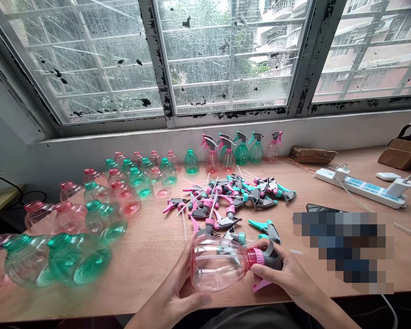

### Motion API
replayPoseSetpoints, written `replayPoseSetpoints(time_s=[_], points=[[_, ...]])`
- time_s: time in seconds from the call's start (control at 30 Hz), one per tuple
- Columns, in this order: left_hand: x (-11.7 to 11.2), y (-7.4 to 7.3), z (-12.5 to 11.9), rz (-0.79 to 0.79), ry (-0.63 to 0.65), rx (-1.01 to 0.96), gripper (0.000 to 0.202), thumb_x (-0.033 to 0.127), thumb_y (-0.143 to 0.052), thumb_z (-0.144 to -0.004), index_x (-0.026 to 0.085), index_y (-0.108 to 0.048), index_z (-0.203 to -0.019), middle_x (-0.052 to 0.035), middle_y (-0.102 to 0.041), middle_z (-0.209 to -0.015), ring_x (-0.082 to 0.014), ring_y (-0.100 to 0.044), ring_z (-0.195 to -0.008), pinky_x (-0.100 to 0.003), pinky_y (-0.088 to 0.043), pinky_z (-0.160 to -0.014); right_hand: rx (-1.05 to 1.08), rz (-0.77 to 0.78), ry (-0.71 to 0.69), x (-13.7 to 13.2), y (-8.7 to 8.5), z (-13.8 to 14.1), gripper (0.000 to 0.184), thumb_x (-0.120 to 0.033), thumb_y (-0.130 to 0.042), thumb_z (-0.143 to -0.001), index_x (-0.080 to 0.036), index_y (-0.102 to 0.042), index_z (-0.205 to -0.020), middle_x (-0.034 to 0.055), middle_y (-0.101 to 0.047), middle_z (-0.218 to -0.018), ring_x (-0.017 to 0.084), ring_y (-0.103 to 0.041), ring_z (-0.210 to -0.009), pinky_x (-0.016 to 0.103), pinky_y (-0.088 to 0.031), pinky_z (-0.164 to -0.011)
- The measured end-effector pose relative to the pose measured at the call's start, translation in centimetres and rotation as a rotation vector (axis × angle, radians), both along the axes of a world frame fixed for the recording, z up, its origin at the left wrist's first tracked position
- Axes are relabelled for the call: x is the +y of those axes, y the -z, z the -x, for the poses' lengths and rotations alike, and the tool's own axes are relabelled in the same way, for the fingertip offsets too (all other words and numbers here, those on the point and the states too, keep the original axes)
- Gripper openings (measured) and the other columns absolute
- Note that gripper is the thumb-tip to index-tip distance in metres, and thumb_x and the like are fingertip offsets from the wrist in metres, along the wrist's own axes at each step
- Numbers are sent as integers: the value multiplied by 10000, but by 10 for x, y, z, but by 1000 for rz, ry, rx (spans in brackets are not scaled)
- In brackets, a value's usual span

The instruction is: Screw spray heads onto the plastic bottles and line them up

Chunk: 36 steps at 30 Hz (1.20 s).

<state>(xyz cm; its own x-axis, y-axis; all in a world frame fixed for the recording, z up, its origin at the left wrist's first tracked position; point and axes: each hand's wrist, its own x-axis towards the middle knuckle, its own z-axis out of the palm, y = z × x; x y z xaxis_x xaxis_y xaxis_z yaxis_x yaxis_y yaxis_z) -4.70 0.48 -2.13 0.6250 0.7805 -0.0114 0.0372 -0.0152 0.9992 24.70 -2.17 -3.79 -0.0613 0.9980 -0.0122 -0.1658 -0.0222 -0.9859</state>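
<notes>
A clear pink spray bottle [219, 267] lies sideways between my hands, just above the table's front edge. My left hand [181, 283] is wrapped round its base end. At the neck, the fingers of my right hand [277, 269] close on the pink collar and grey body of the spray head [271, 257], whose pink trigger points down. Right behind the bottle lies a heap of loose grey, pink and teal spray heads [226, 196] with white dip tubes. One teal-trigger spray head [265, 228] lies close to my right hand.
Rows of open pink and green bottles [102, 214] fill the left side. Several bottles with spray heads [241, 151] stand along the wall. To the right are a power strip [361, 187], a phone [322, 209] partly under a blurred patch, a brown package [311, 155] and a bag [404, 151].
</notes>
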Motion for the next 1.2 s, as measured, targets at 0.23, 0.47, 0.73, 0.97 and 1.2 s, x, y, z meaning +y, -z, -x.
replayPoseSetpoints(time_s=[0.23,0.47,0.73,0.97,1.2], points=[[0,5,1,-46,-11,19,976,343,-717,-939,502,-15,-1598,54,-23,-1765,-299,-26,-1620,-515,-103,-1313,7,19,-21,1,1,-1,388,-404,-909,-720,-191,-742,-997,-9,-704,-785,167,-618,-668,289,-501,-651],[-1,-3,-1,61,2,-37,937,409,-733,-917,504,-94,-1596,53,-112,-1759,-332,-178,-1596,-511,-176,-1302,23,-38,-77,-2,0,-4,431,-522,-840,-783,-206,-724,-1053,19,-732,-826,210,-653,-740,337,-496,-720],[-2,-3,-3,-61,-20,36,931,355,-684,-964,540,-12,-1582,69,-62,-1762,-261,-109,-1616,-451,-153,-1313,60,26,-42,1,4,-6,432,-471,-919,-683,-193,-744,-964,13,-680,-828,184,-622,-679,321,-510,-646],[-2,-1,-2,17,17,-27,1044,406,-760,-895,440,-1,-1611,-23,-90,-1763,-330,-122,-1609,-535,-108,-1307,-1,-2,-45,-1,-2,-2,391,-443,-917,-690,-176,-744,-917,10,-703,-795,198,-630,-707,335,-511,-685],[-3,-2,-3,-4,25,4,1020,311,-712,-943,470,53,-1599,15,-13,-1767,-324,-129,-1608,-516,-181,-1299,59,48,-45,-1,-6,1,379,-450,-899,-717,-177,-705,-896,-24,-691,-676,170,-639,-587,300,-507,-597]])
